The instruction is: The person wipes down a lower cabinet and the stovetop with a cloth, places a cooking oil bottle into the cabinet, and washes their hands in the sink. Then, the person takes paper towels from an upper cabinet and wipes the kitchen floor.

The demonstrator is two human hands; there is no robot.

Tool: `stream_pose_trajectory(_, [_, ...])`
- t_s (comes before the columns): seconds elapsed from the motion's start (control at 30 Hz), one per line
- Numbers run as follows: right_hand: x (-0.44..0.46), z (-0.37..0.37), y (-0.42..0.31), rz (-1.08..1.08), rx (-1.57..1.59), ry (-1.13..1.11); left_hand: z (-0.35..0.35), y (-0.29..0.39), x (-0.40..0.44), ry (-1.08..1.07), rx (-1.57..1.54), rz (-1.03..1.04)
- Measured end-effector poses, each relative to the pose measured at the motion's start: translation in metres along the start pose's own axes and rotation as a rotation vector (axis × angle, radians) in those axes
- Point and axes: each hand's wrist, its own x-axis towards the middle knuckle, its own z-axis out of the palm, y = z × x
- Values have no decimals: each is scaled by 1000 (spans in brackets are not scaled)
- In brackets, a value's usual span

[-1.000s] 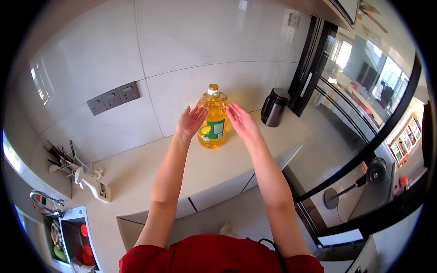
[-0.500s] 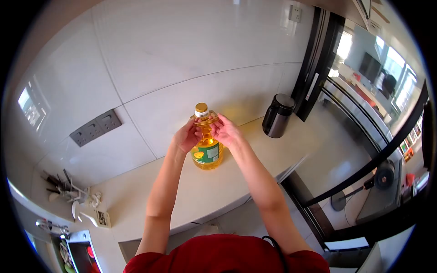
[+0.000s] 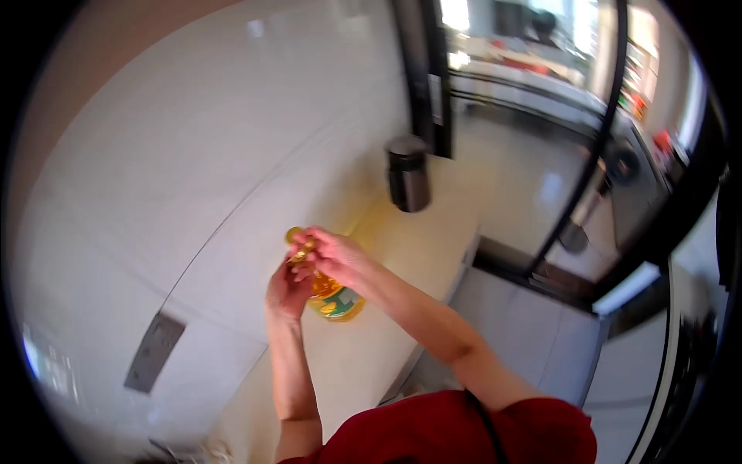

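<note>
Cloth of a red shirt (image 3: 444, 425) fills the near edge, with both forearms reaching out over a pale counter (image 3: 433, 240). The left hand (image 3: 289, 291) sits at the bottle's near-left flank, fingers half curled. The right hand (image 3: 336, 254) crosses its upper part, fingers bent about the yellow handle just below the cap (image 3: 293, 235). Blur hides the fingertips, so I cannot tell whether either hand is closed firmly or only touching.

The bottle of golden oil (image 3: 337, 304) is at the counter's back, close to the wall (image 3: 209, 170). Whether its base bears on the surface or is slightly raised cannot be told.

The main risk, as I judge it, is a slip: smooth plastic, likely heavy with liquid, held high, could swing at the base if one hand bears most of the load. A swing backward could knock the wall; one forward could carry it past the counter's front edge, beyond which lies the tiled floor (image 3: 516, 325).

The roomier path seems to run along the counter, away from the wall. Farther that way stands a dark kettle (image 3: 410, 184), well apart but exposed to a wide sweep. Beyond it, a black door frame (image 3: 433, 97) bounds the space.
</note>
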Motion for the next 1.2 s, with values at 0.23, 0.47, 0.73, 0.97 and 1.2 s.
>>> stream_pose_trajectory(0.23, [-67,14,-26,-226,50,82,62,-46,-20,22,-115,-185])
stream_pose_trajectory(0.47, [-207,22,-94,-382,10,256,107,-179,-44,-76,-81,-370])
stream_pose_trajectory(0.73, [-403,-13,-153,-717,-104,539,137,-377,-65,-76,-34,-871])
stream_pose_trajectory(0.97, [-577,-69,-223,-848,118,839,136,-594,-60,3,106,-1139])
stream_pose_trajectory(1.2, [-716,-189,-286,-1120,219,1001,101,-819,-6,26,404,-1441])
